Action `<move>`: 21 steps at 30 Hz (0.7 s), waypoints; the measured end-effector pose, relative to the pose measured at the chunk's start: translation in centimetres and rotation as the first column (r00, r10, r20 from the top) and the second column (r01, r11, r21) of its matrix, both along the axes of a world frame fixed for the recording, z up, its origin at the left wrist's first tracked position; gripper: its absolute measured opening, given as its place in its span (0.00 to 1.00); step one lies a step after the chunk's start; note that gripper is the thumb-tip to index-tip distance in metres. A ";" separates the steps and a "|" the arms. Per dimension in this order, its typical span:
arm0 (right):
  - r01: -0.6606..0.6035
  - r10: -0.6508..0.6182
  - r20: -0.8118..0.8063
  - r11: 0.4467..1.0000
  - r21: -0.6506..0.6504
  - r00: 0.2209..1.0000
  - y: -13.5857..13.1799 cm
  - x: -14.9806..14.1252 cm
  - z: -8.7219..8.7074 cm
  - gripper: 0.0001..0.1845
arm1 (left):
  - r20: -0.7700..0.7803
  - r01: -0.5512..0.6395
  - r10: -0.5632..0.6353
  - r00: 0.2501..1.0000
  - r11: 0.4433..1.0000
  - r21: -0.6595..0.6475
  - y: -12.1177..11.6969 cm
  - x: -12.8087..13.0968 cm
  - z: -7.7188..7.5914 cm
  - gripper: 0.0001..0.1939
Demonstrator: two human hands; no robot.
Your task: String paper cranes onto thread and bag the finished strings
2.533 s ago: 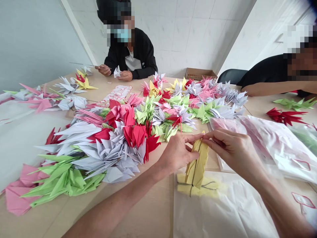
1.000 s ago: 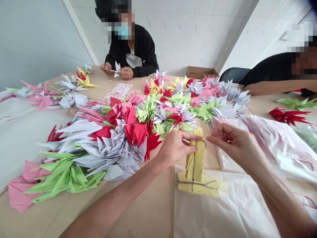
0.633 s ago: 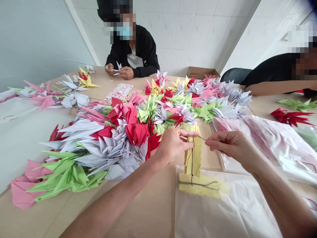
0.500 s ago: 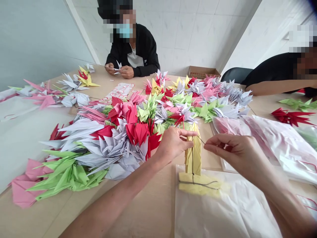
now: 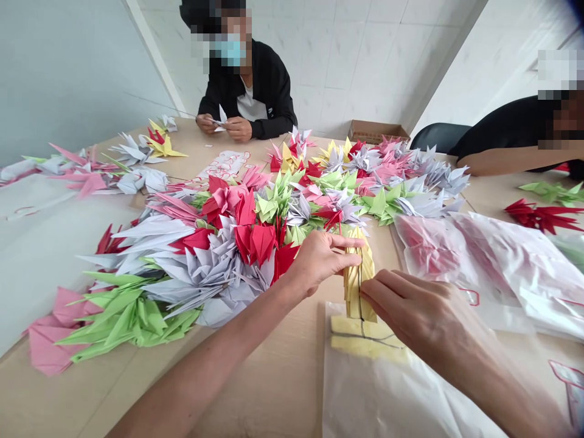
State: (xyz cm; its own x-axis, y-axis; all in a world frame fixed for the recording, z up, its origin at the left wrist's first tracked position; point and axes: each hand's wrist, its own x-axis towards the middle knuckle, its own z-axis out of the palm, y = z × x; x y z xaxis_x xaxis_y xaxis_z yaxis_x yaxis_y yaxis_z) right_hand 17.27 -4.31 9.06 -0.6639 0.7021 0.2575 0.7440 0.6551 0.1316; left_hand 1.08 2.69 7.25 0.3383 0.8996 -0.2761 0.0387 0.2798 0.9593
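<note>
A tall stack of folded yellow paper (image 5: 353, 289) stands in front of me, with a dark cord (image 5: 360, 267) running down its face. The fingers and thumb of my left hand (image 5: 319, 258) are closed round its upper part. My right hand (image 5: 410, 304) pinches the cord low on the stack's right side; its fingertips partly hide the grip. Below the stack a flat yellow paper bundle (image 5: 349, 345), crossed by dark cord, lies on a translucent plastic bag (image 5: 387, 401). The right forearm covers part of that bag.
Heaped folded paper cranes (image 5: 191, 267) in white, red, green and pink fill the table's left and middle. Filled plastic bags (image 5: 497, 267) lie to the right. A masked person (image 5: 255, 91) sits opposite holding folded paper; another person's arm (image 5: 511, 159) rests at the right. A cardboard box (image 5: 378, 131) stands behind.
My right hand has moved left and down, from holding the cord out beside the stack to pressing against its right side. My left hand stays on the upper part.
</note>
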 end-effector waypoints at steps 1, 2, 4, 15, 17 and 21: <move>-0.001 0.001 -0.004 1.000 -0.001 1.000 -0.1 0.0 0.1 0.12 | 0.018 0.010 -0.009 1.000 1.000 -0.016 0.0 0.0 0.0 0.24; -0.004 0.004 -0.012 1.000 -0.003 1.000 -0.2 -0.1 0.1 0.12 | 0.031 0.022 -0.021 0.999 1.000 -0.021 0.1 0.0 -0.1 0.26; -0.017 0.016 -0.029 1.000 -0.026 0.999 -0.3 -0.2 0.2 0.13 | 0.036 0.045 -0.045 0.998 0.999 0.000 0.2 -0.1 -0.4 0.29; 0.183 -0.400 -0.593 0.902 -0.392 0.699 2.2 2.5 1.9 0.11 | -0.003 0.107 -0.108 0.994 0.987 0.118 -0.2 -0.3 -0.1 0.26; 0.117 -0.512 -0.675 0.834 -0.540 0.532 3.6 3.4 0.8 0.21 | -0.033 0.153 -0.149 0.988 0.974 0.166 -0.4 -0.3 0.1 0.26; -0.223 -0.676 -0.577 0.541 -0.811 0.458 4.8 3.6 -0.6 0.29 | -0.114 0.244 -0.220 0.969 0.927 0.286 -0.7 -0.2 0.1 0.27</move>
State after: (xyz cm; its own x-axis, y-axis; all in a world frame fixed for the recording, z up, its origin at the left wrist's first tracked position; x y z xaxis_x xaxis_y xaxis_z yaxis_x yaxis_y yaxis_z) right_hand 20.86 0.52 8.49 -0.2395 0.9575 -0.1610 0.3077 -0.0825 -0.9479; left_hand 0.91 1.98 7.34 0.5355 0.8434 -0.0440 0.1467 -0.0415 0.9883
